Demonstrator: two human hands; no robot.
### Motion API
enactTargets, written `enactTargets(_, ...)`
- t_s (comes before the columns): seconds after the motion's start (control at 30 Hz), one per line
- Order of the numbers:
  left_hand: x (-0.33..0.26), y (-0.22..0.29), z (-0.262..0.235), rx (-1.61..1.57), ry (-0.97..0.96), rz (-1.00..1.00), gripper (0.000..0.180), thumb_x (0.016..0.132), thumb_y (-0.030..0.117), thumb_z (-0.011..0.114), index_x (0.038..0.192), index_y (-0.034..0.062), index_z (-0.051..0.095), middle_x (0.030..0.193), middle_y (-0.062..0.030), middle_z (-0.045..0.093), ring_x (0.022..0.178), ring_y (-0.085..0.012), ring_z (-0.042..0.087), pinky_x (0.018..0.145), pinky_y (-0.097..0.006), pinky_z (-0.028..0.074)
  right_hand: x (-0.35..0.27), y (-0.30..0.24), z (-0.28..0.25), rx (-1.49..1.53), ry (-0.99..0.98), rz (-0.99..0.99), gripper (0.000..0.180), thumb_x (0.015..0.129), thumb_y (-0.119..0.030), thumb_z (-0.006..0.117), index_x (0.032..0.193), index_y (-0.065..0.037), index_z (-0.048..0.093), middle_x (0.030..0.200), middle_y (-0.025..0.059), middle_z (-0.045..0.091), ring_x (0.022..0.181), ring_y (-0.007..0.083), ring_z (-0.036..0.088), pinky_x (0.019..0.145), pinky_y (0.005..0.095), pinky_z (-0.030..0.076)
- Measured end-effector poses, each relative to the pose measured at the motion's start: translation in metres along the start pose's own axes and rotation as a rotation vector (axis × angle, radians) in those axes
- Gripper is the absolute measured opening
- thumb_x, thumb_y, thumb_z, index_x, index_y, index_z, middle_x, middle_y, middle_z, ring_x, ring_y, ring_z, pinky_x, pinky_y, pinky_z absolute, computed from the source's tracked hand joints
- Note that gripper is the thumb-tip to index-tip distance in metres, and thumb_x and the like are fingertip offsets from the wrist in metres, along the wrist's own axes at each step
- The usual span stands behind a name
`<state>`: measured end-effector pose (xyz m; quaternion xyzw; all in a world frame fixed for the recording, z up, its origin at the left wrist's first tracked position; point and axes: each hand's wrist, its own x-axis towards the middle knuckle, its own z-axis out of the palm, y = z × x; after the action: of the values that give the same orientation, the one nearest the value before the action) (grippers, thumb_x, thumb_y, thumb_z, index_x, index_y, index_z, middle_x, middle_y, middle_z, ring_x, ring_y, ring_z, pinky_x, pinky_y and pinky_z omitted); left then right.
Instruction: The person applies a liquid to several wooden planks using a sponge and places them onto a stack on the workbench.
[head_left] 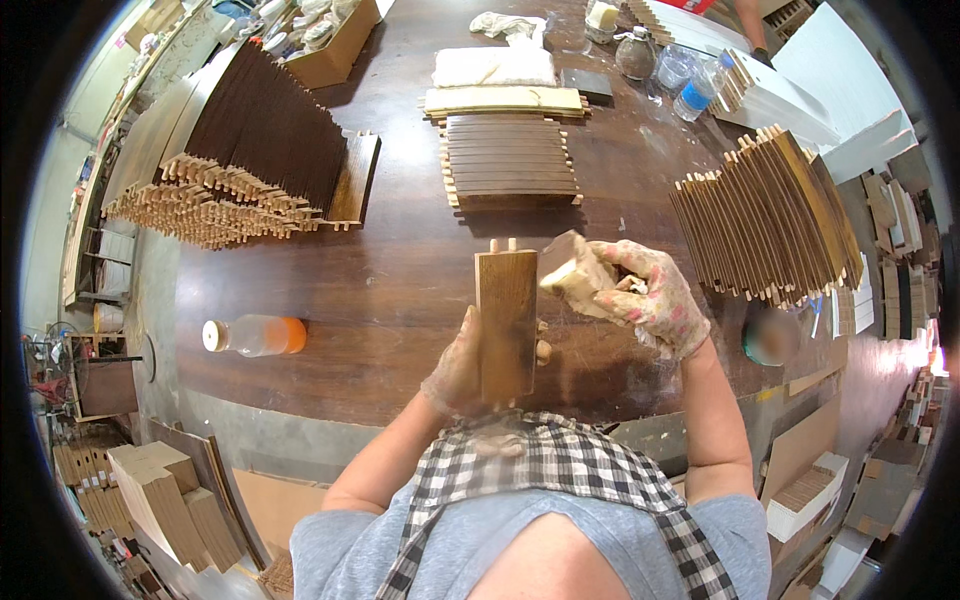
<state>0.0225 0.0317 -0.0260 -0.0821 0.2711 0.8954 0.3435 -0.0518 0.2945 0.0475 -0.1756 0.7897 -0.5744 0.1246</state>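
My left hand (pixel 455 362), in a thin glove, grips a dark brown wooden slat (pixel 507 325) by its left edge and holds it up in front of my apron. Two pale dowel pins stick out of the slat's far end. In my right hand (pixel 655 300), which wears a flower-patterned glove, is a pale sponge-like pad (pixel 580 280) with whitish cloth bunched at the fingers. The pad is just right of the slat's upper part, with a narrow gap between them. Small tan bits show at the slat's right edge, partly hidden by it.
Stacks of dowelled brown slats stand on the table (pixel 380 290): a tall left stack (pixel 255 130), a middle row (pixel 510 160) and a right stack (pixel 765 220). An orange-bottomed bottle (pixel 255 336) lies left. A folded white cloth (pixel 495 67) and water bottle (pixel 703 88) are farther back.
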Motion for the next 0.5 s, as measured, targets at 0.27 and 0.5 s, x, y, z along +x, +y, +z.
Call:
enactTargets(0.27, 0.005, -0.003, 0.004, 0.235, 0.057, 0.073, 0.07, 0.104, 0.059, 0.026, 0.148, 0.0057, 0.038, 0.133, -0.0142, 0.055, 0.119, -0.0229, 0.056, 0.1, -0.04, 0.049, 0.035, -0.018, 0.024, -0.215, -0.144, -0.188, 0.053, 0.075, -0.028, 0.079, 0.12, -0.003, 0.066, 0.099, 0.0108, 0.071, 0.088, 0.0211, 0.068, 0.082, 0.0351, 0.056)
enactTargets(0.5, 0.002, 0.013, -0.008, 0.007, -0.015, 0.095, 0.069, 0.103, 0.061, 0.028, 0.139, 0.0048, 0.048, 0.115, -0.016, 0.065, 0.103, -0.0253, 0.066, 0.087, -0.04, 0.057, 0.022, 0.01, -0.011, -0.105, 0.025, 0.004, 0.05, 0.079, -0.027, 0.08, 0.12, -0.001, 0.067, 0.102, 0.0119, 0.07, 0.089, 0.0175, 0.067, 0.08, 0.0302, 0.055)
